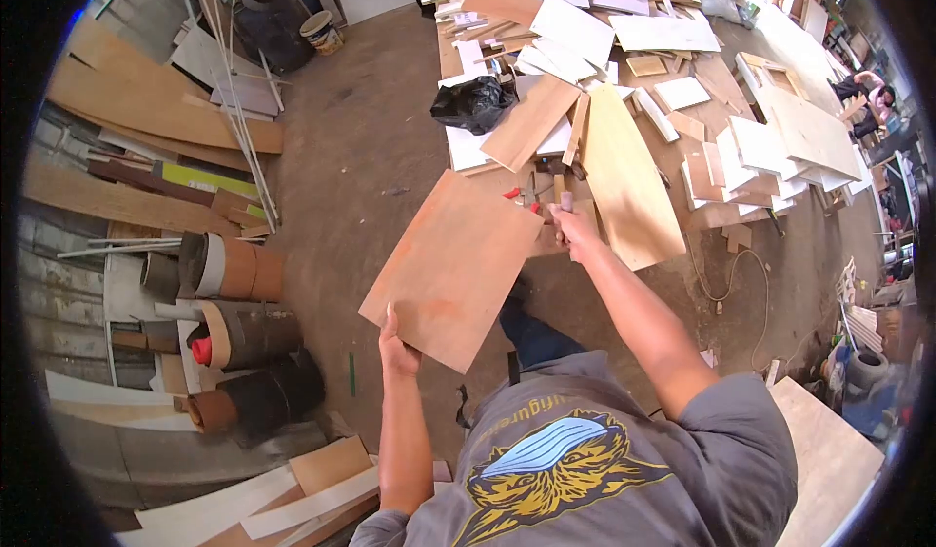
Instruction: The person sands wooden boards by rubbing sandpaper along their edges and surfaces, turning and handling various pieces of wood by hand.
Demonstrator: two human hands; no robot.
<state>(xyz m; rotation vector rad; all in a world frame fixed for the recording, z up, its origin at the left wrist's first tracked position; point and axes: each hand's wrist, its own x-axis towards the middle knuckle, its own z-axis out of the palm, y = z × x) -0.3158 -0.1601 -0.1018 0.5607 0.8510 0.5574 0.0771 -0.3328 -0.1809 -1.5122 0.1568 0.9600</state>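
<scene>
My left hand grips a thin rectangular plywood board by its lower left edge, thumb on the upper face. The board is tilted in front of me, with orange smears on its surface. My right hand is closed around the wooden handle of what looks like a hammer, its dark head pointing away from me. Beside it, red-handled pliers show partly past the board's upper right corner. A long pale plywood panel lies just right of the hammer.
Scrap boards and a black plastic bag cover the worktable ahead. Stacked white-faced panels stand at its right. Leaning sheets and rolled material line the left wall. A cord trails on the floor. Another person sits far right.
</scene>
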